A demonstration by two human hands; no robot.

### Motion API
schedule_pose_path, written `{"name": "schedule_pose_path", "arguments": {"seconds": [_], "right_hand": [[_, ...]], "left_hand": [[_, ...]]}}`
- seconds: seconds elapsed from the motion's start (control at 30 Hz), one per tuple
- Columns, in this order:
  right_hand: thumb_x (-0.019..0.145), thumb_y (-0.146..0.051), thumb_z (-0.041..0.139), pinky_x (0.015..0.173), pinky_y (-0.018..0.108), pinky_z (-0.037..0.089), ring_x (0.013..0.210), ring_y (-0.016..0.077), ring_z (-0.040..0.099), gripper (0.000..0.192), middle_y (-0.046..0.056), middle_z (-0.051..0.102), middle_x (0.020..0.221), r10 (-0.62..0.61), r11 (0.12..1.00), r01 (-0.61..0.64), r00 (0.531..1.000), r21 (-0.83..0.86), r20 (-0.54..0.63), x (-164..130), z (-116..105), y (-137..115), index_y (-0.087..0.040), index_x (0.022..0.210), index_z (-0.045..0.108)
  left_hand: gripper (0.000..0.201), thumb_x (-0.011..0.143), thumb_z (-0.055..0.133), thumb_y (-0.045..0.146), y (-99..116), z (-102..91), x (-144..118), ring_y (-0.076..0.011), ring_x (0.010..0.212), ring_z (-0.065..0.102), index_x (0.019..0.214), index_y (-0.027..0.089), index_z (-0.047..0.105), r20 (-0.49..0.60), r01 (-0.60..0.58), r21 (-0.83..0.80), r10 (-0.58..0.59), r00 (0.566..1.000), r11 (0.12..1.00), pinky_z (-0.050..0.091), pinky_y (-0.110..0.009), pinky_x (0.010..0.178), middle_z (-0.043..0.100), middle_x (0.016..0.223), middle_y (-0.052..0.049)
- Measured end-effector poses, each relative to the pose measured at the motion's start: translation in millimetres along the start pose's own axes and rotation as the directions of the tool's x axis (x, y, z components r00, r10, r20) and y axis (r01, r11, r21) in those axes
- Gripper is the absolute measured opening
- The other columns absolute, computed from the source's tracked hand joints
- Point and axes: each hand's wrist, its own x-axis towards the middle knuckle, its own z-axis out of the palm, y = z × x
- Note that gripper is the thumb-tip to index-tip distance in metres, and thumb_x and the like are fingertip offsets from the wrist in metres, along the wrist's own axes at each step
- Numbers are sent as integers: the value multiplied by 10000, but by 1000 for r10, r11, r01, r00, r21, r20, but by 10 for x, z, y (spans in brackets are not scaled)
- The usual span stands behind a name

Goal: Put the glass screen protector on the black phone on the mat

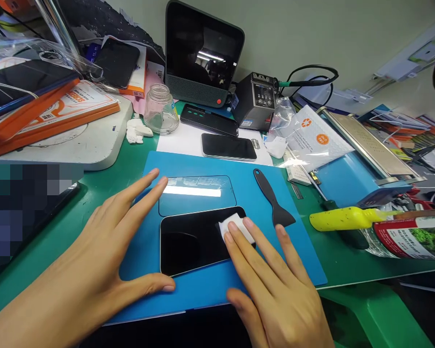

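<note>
A phone (192,241) lies screen up on the blue mat (141,295), its dark glass facing me. My right hand (275,280) has its fingertips pressed on a folded white wipe (235,227) against the right end of the screen, holding it there. Around the phone's left end my left hand (119,232) is open, fingers and thumb apart, with the thumb tip by the lower left corner. Just behind the phone rests a clear glass screen protector (197,205) with a thin dark border. To the right is a black plastic scraper (270,195).
Behind the mat are another phone (228,146), a black phone case (208,120), a glass jar (161,111) and a smart display (203,58). At right lie a yellow bottle (340,219) and a labelled jar (409,237). Orange boxes (79,108) are stacked at left.
</note>
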Motion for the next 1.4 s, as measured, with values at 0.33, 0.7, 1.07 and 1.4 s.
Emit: {"name": "schedule_pose_path", "arguments": {"seconds": [0.33, 0.7, 1.07, 1.4], "right_hand": [[1086, -226, 532, 1358, 508, 267, 1505, 290, 553, 447, 98, 628, 1561, 171, 983, -163, 981, 89, -91, 204, 66, -102, -45, 1486, 616], [1067, -204, 552, 1348, 505, 317, 1449, 280, 614, 430, 107, 654, 1528, 189, 978, -177, 975, 110, -117, 227, 91, -188, -37, 1452, 646], [1042, -193, 592, 1356, 501, 299, 1428, 283, 632, 424, 112, 682, 1494, 180, 979, -162, 971, 121, -155, 190, 74, -283, -40, 1430, 667], [1059, -213, 574, 1337, 507, 354, 1420, 286, 637, 412, 106, 676, 1508, 205, 973, -178, 960, 147, -192, 300, 199, -461, -53, 1425, 676]], "left_hand": [[1078, 835, 656, 861, -53, 11, 5, -455, 1591, 381, 1705, 539, 107, 12, -23, 3, 23, 1000, 1000, 453, -670, 1217, 259, 1809, 26], [1080, 851, 673, 827, -97, 6, 9, -444, 1589, 392, 1716, 508, 110, 9, -54, 12, 54, 999, 998, 465, -663, 1210, 268, 1809, 0], [1056, 866, 660, 821, -68, -26, 29, -447, 1565, 437, 1716, 503, 120, 3, -95, 21, 95, 995, 995, 531, -669, 1144, 324, 1787, -34], [1092, 859, 703, 784, -103, -34, 36, -462, 1557, 446, 1719, 501, 93, 21, -117, 33, 117, 993, 993, 531, -685, 1135, 318, 1788, -57]]}}
